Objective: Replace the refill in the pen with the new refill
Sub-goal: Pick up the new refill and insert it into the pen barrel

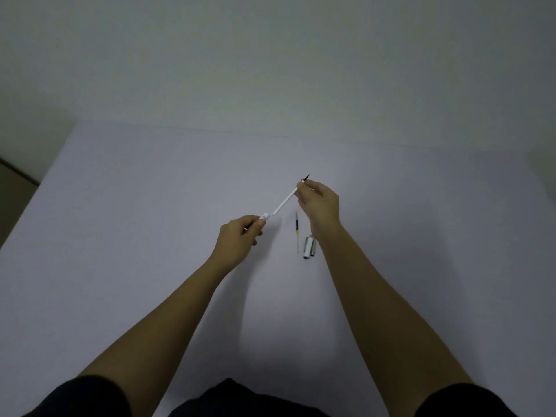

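Note:
My left hand [240, 236] grips the white pen barrel [264, 216] by its lower part, with only its open end showing past the fingers. My right hand [319, 203] pinches a long white refill [284, 203] near its dark tip, which points up and away. The refill's lower end hangs just off the barrel's mouth, with a small gap between them. A second refill [297, 231], thin with blue and yellow bands, lies on the table between my hands. The silver pen cap [310, 248] lies beside it, partly under my right wrist.
The work surface is a pale lavender table [120, 236] set against a plain wall. Its left edge drops to a dark floor strip at the far left. Dark clothing shows along the bottom of the view.

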A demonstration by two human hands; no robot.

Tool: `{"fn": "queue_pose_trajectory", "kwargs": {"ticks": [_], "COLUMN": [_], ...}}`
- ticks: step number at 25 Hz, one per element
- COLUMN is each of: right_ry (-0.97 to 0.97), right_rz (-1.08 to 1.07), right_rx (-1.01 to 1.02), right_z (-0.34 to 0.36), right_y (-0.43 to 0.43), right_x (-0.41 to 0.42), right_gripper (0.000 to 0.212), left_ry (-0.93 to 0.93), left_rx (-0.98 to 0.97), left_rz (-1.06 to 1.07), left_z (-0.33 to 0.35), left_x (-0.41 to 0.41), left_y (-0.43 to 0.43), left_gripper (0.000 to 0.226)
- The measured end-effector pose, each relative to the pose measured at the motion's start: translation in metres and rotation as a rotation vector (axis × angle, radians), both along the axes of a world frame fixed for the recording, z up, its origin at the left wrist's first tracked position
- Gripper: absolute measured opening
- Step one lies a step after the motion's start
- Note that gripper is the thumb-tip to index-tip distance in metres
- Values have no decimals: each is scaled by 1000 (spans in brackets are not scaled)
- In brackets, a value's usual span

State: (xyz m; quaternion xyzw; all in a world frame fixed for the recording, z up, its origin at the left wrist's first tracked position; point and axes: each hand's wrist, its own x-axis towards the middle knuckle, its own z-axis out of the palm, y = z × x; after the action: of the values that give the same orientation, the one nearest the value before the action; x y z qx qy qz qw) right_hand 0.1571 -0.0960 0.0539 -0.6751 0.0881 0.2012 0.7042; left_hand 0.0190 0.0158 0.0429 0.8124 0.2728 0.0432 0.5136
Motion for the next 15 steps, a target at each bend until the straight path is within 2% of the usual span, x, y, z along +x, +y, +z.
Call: {"fn": "queue_pose_trajectory", "kwargs": {"ticks": [7,15], "right_ry": [-77,-92], "right_rz": [12,-45], "right_rx": [58,125], "right_z": [20,33], "right_y": [-11,-22], "right_x": [-16,-24], "right_gripper": [16,13], "left_ry": [-60,-69], "left_rx": [30,25], "left_rz": [-35,-53], "left_z": [21,31], "left_x": [-4,-15], "left_y": [-13,-17], "left_gripper": [26,26]}}
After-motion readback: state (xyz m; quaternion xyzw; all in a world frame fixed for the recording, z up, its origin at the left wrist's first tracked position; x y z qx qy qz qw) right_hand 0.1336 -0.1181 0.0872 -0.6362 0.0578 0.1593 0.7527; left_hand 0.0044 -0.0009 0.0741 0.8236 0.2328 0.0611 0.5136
